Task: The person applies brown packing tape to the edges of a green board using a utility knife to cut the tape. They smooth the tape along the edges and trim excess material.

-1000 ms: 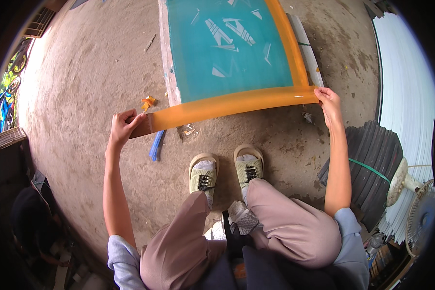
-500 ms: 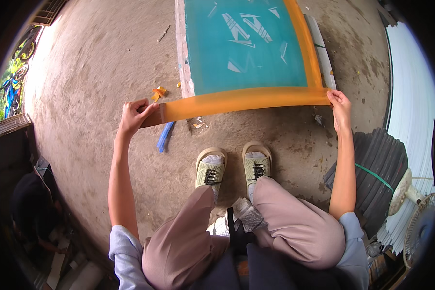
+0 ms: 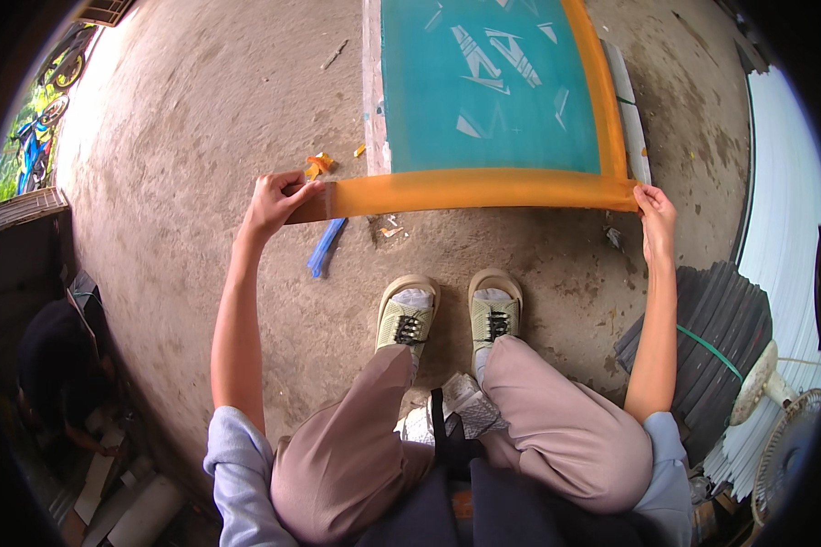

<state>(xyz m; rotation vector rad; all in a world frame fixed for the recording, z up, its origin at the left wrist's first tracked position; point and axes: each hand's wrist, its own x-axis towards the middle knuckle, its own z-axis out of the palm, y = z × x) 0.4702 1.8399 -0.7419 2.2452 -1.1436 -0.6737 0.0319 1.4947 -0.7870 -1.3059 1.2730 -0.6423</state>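
Note:
A strip of orange tape [image 3: 483, 190] is stretched along the near edge of a teal screen-printing frame [image 3: 483, 91]. The frame has pale angular shapes on its mesh and another orange band [image 3: 602, 87] down its right side. My left hand [image 3: 278, 205] pinches the strip's left end, where a brown piece shows beyond the frame's left corner. At the near right corner, my right hand [image 3: 657, 211] pinches the strip's other end between thumb and fingers. Whether the strip touches the frame all along cannot be told.
Scraps of orange tape [image 3: 319, 166] and a blue strip [image 3: 324, 248] lie on the concrete floor near my left hand. Tied dark slats [image 3: 702, 337], long white strips [image 3: 789, 191] and a fan [image 3: 789, 447] stand at right. Another person [image 3: 59, 365] is at lower left.
The view has shifted, so the frame appears farther right. My left hand has risen slightly with its end of the tape, and the strip lies straighter. Both hands keep their hold.

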